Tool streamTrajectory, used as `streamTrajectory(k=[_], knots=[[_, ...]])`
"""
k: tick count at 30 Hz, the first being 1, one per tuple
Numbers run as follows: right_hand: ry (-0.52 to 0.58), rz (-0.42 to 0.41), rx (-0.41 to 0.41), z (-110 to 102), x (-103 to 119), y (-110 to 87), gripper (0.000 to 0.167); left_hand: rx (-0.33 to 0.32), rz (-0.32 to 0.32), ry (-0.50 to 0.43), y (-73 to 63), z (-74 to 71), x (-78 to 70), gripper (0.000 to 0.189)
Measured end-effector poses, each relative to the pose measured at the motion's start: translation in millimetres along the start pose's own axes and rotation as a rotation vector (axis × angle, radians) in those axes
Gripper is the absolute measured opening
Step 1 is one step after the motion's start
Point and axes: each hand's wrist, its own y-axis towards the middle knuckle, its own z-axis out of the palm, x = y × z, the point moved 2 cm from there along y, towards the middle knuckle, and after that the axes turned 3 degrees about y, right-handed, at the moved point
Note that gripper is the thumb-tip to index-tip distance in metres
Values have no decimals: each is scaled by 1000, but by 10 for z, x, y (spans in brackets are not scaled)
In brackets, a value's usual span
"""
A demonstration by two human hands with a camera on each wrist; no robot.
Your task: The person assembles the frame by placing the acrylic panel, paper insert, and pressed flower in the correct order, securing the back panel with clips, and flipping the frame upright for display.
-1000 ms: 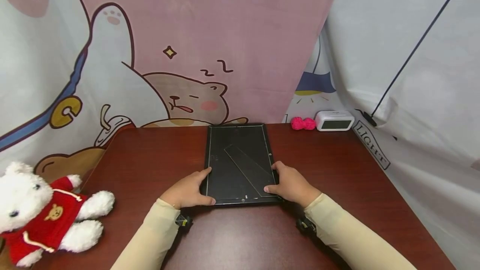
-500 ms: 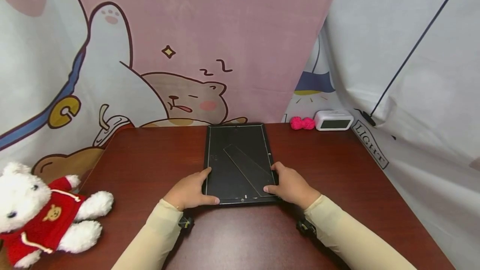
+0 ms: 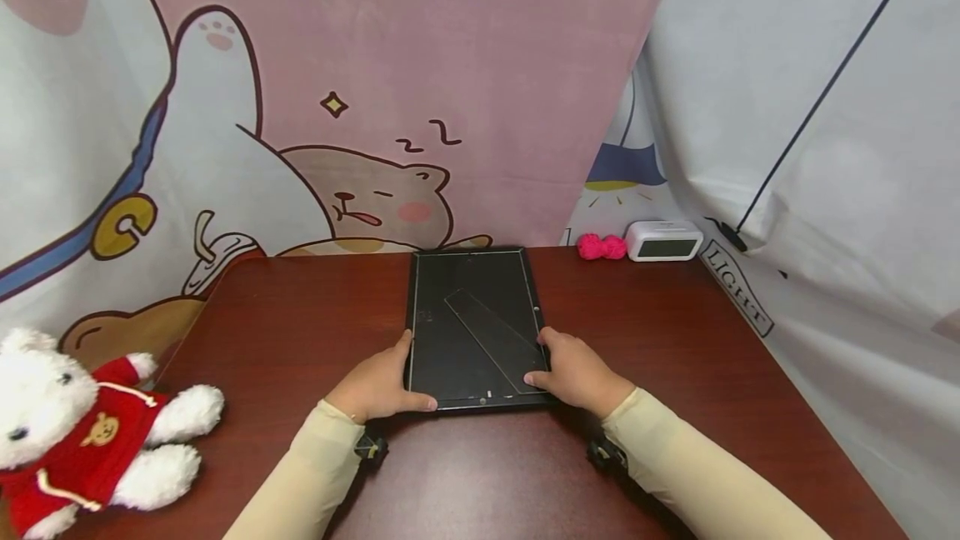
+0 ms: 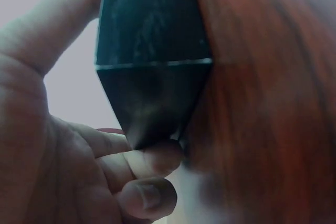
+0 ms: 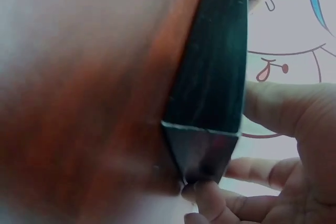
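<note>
A black picture frame (image 3: pixel 457 348) lies on the brown table, its back upward, with a slanted strut (image 3: pixel 495 340) outlined on the backing. At its near left corner my left hand (image 3: pixel 378 380) grips it, the thumb along the near edge. My right hand (image 3: pixel 581 373) holds the near right corner, thumb on the back and fingers at the side. In the left wrist view, fingertips (image 4: pixel 163 158) curl against the frame's corner (image 4: pixel 152 103). The right wrist view has the other corner (image 5: pixel 202 150) with fingers (image 5: pixel 212 203) tucked beneath it.
A white plush bear (image 3: pixel 90 432) in a red sweater sits at the left edge of the table (image 3: pixel 480 482). At the back right are a pink yarn bundle (image 3: pixel 602 247) and a white digital clock (image 3: pixel 664 241). A printed cloth (image 3: pixel 510 107) hangs behind the table.
The head view has shifted slightly, so everything sits a little further left. My left thumb has slid a bit to the right along the near edge; both hands keep their grip.
</note>
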Motion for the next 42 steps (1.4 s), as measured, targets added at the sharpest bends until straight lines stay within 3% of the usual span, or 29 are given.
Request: streamTrajectory(k=[11,25,33,42], knots=[[-88,-67,91,-86,36,99,59,20,-4,15,14,5,3,132],[-280,-85,63,-80,93,126,53,22,-3,12,-9,13,2,132],[-215,-53,100,-179,69,192,38,10,6,52,-37,29,-8,131],[-99,14,197,-310,80,82,30,36,28,113,-188,87,-105,131]])
